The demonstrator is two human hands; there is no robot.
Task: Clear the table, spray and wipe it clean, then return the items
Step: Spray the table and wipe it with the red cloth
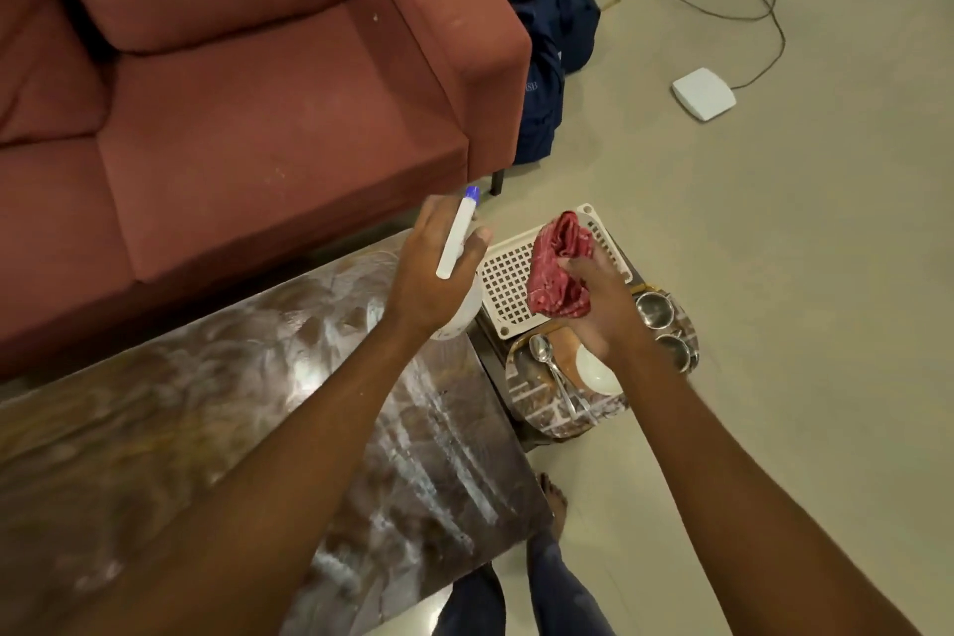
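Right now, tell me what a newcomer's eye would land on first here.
The two hands at centre: the left hand grips a white spray bottle, the right hand holds a bunched red cloth over a white perforated tray. Below them, the dark glossy table shows pale streaks, and a rust-red sofa fills the upper left.

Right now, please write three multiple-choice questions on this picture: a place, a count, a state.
1. The white plastic lattice tray lies: A on the red sofa; B on the glossy brown table; C beyond the table's end.
2. Count the small round steel cups: A one; B two; C four.
3. The right hand: A grips the crumpled red cloth; B hangs open; C holds a spoon.
Answers: C, it sits past the table edge; B, two lie beside the tray; A, the cloth is bunched in its grip.
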